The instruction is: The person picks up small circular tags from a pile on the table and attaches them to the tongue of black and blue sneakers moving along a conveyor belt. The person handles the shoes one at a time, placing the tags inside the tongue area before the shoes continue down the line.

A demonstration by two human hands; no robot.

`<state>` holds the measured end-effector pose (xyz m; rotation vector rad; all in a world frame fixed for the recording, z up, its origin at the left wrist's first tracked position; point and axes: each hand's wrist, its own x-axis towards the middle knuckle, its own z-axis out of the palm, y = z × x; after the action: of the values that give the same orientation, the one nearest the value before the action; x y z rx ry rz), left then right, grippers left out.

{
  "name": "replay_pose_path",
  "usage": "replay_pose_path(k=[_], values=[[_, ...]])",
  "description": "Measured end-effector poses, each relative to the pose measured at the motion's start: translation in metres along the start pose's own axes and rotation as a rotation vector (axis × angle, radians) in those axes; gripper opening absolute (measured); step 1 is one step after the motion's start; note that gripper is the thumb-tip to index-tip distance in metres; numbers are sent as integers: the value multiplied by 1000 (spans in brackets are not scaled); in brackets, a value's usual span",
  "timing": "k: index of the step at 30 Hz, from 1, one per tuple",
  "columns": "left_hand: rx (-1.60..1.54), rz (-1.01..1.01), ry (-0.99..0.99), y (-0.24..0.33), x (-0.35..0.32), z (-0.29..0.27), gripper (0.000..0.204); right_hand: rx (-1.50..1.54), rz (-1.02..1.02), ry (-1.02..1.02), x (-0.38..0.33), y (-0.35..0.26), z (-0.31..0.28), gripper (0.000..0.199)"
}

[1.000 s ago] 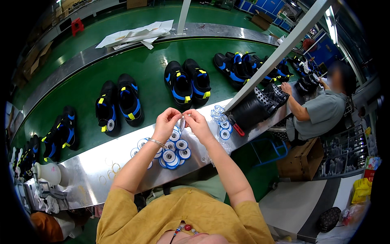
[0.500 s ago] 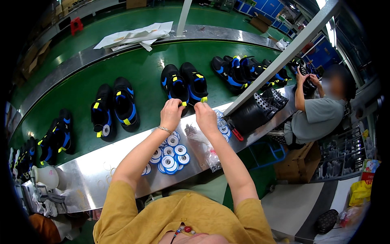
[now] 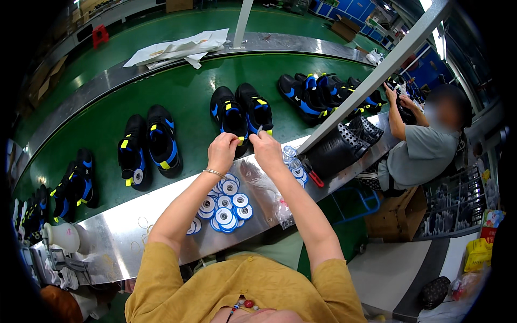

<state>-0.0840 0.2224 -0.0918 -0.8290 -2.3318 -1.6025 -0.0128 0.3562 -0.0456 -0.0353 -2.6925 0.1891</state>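
Note:
A pair of black sneakers with blue and yellow trim stands in front of me, heels toward me: a left sneaker (image 3: 225, 105) and a right sneaker (image 3: 253, 99). At the left sneaker's heel, my left hand (image 3: 221, 153) pinches the yellow pull tab (image 3: 240, 140). My right hand (image 3: 267, 153) is closed close beside it, fingertips together near that tab; a small greyish tip shows above them. What the right fingers hold is hidden. Round white tags with blue rims (image 3: 224, 215) lie piled on the metal ledge (image 3: 116, 231) below my hands.
More sneakers stand on the green belt (image 3: 191, 81), one pair (image 3: 156, 142) with a round tag at a heel. Black boots (image 3: 344, 142) and red-handled pliers (image 3: 315, 178) lie right, near a slanted post (image 3: 371, 70). A co-worker (image 3: 423, 145) handles a shoe farther right.
My right hand has shifted left, closer to my left hand at the left sneaker's heel. The sneakers appear slightly farther left. The co-worker's hands have moved left.

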Motion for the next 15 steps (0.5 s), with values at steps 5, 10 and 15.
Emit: replay_pose_path(k=[5,10,15], values=[[-25,-68,-20,1,-1,-1,8,7,-13,18,7,-6,-2,6],[-51,-114,-45,5,-2,-7,9,-55,19,-61,-1,0,-7,6],[-44,-83,-34,5,-2,0,10,-35,-17,-15,-2,-1,-3,3]])
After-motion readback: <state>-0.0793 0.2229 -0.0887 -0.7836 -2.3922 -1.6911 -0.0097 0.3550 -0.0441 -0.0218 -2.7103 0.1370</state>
